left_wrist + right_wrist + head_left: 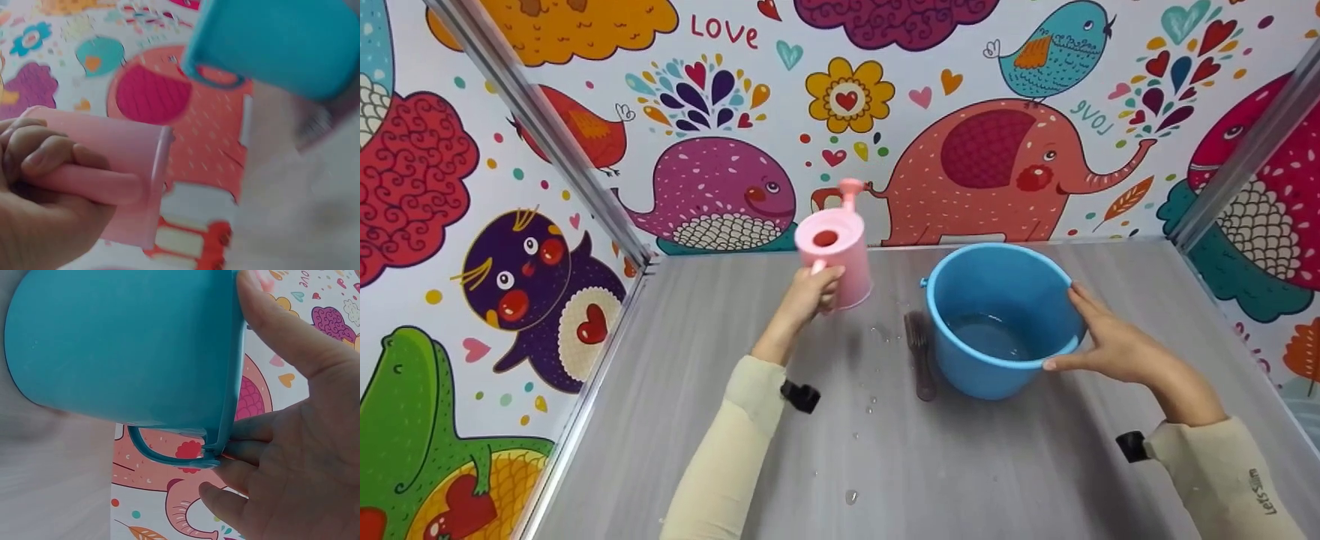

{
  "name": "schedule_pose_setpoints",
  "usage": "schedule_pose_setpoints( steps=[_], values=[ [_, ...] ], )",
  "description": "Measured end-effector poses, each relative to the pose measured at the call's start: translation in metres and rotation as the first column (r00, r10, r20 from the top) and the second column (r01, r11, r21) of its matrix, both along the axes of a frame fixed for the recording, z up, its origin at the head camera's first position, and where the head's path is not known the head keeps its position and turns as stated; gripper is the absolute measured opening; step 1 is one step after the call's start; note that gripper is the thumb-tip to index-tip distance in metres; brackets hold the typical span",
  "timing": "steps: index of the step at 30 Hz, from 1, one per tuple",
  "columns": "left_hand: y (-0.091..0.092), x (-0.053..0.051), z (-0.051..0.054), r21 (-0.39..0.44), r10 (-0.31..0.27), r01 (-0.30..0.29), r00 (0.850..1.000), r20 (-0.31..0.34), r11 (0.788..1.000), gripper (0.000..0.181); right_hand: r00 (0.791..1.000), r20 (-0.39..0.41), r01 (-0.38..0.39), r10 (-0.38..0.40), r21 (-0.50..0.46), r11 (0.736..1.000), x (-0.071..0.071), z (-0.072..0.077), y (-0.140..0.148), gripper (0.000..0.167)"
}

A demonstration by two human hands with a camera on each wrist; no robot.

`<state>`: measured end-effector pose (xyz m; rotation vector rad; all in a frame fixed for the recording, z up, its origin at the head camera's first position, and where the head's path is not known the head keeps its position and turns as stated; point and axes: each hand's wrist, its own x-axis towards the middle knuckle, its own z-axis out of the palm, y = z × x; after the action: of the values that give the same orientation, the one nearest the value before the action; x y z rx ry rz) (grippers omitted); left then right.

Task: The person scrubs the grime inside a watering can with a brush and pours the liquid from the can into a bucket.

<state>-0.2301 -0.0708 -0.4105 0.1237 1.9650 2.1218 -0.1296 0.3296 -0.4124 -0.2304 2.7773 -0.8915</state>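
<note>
My left hand (814, 291) grips the handle of a pink watering can (851, 259), its fingers wrapped around it in the left wrist view. The can is held above the table with its round opening facing up and its spout pointing away. A blue bucket (986, 379) stands to the right, a little clear water (986, 334) at its bottom. My right hand (1117, 345) holds the bucket's right rim, thumb and fingers spread along it. In the right wrist view, the bucket's side handle (163, 457) shows below the fingers, whose tips are partly hidden behind the rim.
A dark brown toy fork (919, 360) lies on the grey table (675, 375) against the bucket's left side. Water drops (851, 496) dot the table below the can and toward the front. Cartoon-printed walls (847, 97) enclose the back and sides.
</note>
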Motion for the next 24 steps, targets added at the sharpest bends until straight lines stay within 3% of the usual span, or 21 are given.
schedule_pose_setpoints(
  steps=[7, 10, 12, 16, 18, 22, 24],
  values=[
    [-0.034, 0.01, -0.056, -0.104, 0.161, -0.154, 0.985, 0.06, 0.983, 0.039, 1.0, 0.001, -0.024, 0.024, -0.004, 1.0, -0.003, 0.001, 0.002, 0.123],
    [-0.044, 0.014, -0.081, -0.157, 0.207, -0.194, 0.975, 0.077, 0.968, 0.036, 0.999, 0.01, -0.03, 0.03, -0.009, 1.0, -0.004, 0.002, 0.003, 0.122],
    [-0.05, 0.02, -0.093, -0.175, 0.223, -0.205, 0.97, 0.092, 0.963, 0.035, 0.999, 0.013, -0.035, 0.035, -0.017, 0.999, -0.004, 0.002, 0.003, 0.122],
    [-0.056, 0.037, -0.1, -0.176, 0.207, -0.19, 0.975, 0.083, 0.966, 0.037, 0.999, 0.019, -0.042, 0.043, -0.032, 0.999, -0.006, 0.003, 0.004, 0.122],
    [-0.058, 0.042, -0.11, -0.176, 0.192, -0.179, 0.98, 0.057, 0.968, 0.037, 0.999, 0.029, -0.043, 0.044, -0.033, 0.999, -0.008, 0.004, 0.006, 0.122],
    [-0.06, 0.043, -0.139, -0.161, 0.15, -0.148, 0.989, 0.003, 0.976, 0.039, 0.997, 0.056, -0.049, 0.051, -0.036, 0.998, -0.013, 0.005, 0.01, 0.122],
    [-0.059, 0.044, -0.146, -0.156, 0.126, -0.13, 0.991, -0.037, 0.979, 0.039, 0.997, 0.062, -0.052, 0.054, -0.041, 0.998, -0.014, 0.005, 0.012, 0.121]
  ],
)
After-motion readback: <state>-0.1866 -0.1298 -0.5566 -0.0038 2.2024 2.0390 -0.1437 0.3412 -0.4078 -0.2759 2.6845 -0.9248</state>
